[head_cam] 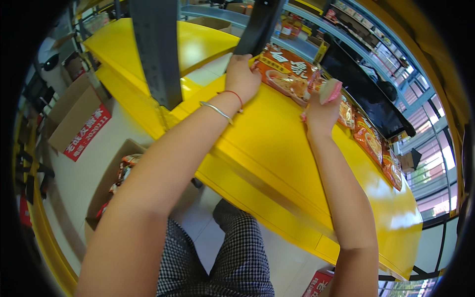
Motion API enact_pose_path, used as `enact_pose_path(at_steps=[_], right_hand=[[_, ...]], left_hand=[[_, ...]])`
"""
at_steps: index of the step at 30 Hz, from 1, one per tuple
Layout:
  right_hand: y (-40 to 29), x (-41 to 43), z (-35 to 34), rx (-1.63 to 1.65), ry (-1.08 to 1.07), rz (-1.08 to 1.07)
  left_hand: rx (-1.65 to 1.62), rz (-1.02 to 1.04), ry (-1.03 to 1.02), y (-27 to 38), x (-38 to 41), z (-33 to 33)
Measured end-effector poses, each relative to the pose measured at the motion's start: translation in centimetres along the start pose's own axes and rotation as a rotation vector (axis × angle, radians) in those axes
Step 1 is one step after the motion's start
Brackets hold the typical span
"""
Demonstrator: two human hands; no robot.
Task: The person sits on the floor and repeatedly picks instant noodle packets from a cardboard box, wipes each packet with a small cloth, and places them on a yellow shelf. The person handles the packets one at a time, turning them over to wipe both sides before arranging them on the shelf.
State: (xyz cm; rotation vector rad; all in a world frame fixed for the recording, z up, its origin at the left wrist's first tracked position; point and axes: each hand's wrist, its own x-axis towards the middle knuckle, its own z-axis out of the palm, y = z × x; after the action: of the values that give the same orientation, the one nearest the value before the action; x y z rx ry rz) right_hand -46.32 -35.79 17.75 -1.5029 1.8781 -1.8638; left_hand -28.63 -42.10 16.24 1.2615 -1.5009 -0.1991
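Note:
My left hand [243, 76] is at the left end of an orange-brown instant noodle packet [287, 72], beside a dark upright post. Its thumb lies against the packet's edge, and the fingertips are partly hidden. In my right hand [322, 115] is a bunched cream-and-pink cloth or pad [330, 91], with a bit of pink showing below the fist too. That fist is close to the packet's right end. Further right, more noodle packets [367, 137] lie in a row along the back of the yellow shelf [274, 122].
Dark metal posts [157, 52] rise at the shelf's left end. A black panel [365, 89] stands behind the packets. On the floor at left are an open carton [126, 148] with packets inside and another cardboard box [79, 118]. A person [50, 52] is at the far left.

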Motion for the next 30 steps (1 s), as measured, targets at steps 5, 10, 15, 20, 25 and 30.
enact_pose_path(at_steps=[5,10,15,20,25,30], right_hand=[[-0.4,-0.9,-1.7,-0.226,0.018,-0.351],[-4.5,-6.6,-3.7,-0.284,-0.163,-0.567],[-9.3,-21.4,-2.6,0.06,-0.627,-0.513],[-6.1,-37.6,0.3,0.232,-1.031,-0.212],[-2.7,-44.8,3.3,0.237,-1.104,0.124],[-0.8,-43.8,8.2,0.113,-1.112,0.056]], left_hand=[[-0.217,-0.044,-0.123,1.3,-4.7,-6.1],[-0.514,-0.132,-0.31,2.2,-11.3,-18.7],[-0.44,-0.554,0.096,-4.4,-23.6,-33.8],[-0.541,-1.091,0.285,-13.6,-42.2,-35.1],[-0.56,-1.331,0.458,-13.8,-47.1,-34.3],[-0.65,-1.255,0.523,-19.8,-44.3,-33.4]])
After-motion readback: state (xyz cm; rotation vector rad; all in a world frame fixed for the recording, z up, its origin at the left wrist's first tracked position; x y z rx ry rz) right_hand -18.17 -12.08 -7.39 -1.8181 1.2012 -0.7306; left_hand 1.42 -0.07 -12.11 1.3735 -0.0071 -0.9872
